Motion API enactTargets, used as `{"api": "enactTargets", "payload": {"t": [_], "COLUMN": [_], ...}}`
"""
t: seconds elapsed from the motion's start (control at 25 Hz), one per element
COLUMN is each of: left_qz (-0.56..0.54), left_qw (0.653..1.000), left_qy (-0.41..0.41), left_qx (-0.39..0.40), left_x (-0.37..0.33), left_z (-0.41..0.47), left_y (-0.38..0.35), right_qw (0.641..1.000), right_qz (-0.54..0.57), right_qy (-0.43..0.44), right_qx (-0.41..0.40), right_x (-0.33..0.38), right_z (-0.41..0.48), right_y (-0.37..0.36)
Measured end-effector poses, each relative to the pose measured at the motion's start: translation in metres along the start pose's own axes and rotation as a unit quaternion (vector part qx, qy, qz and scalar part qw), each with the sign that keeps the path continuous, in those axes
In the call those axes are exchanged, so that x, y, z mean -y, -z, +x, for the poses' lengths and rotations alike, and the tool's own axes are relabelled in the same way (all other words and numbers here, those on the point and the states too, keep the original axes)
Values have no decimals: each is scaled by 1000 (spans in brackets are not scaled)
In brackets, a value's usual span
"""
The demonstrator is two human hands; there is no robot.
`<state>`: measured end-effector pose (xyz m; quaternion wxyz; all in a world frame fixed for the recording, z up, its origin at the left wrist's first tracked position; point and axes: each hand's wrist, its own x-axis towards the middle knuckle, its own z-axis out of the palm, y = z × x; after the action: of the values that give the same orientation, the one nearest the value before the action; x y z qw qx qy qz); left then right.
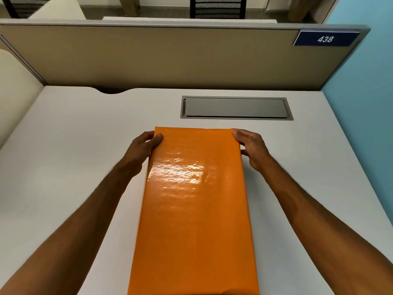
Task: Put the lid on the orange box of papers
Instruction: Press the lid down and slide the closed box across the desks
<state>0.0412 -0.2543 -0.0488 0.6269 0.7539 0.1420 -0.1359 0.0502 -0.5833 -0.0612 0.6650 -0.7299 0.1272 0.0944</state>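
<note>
Holding the lid (194, 209) at its far corners with both hands. Left hand (142, 150): thumb lies on the top face by the far left corner, the other fingers are wrapped down the left side, grip closed on the lid. Right hand (251, 147): fingertips sit on the far right corner, the rest of the hand runs along the right edge, grip closed on the lid too. The lid is glossy orange, long side running away from me, sitting flat and centred on the white bench (74, 145); its near end runs out of the bottom of the view. I can't see the box or the papers under it, so I can't tell how far down the lid is seated. Behind the lid there's a grey hatch (235, 107) set into the bench, well apart from it. A beige divider panel (170, 58) backs the bench and carries a blue tag (325, 39) reading 438.
</note>
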Motion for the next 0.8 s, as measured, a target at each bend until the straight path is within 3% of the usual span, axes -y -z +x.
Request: {"api": "enactTargets", "payload": {"t": [0.28, 0.44, 0.8], "left_qz": [15, 95, 31], "left_qw": [999, 993, 998], "left_qy": [-29, -41, -27], "left_qx": [-21, -48, 42], "left_x": [-3, -6, 41], "left_z": [-12, -29, -118], "left_y": [-5, -9, 8], "right_qw": [999, 992, 996], "right_qz": [-21, -98, -82], "right_qy": [7, -7, -12], "right_qx": [-36, -81, -43], "right_x": [-2, -3, -28], "right_z": [-4, -18, -104], "right_y": [-5, -11, -7]}}
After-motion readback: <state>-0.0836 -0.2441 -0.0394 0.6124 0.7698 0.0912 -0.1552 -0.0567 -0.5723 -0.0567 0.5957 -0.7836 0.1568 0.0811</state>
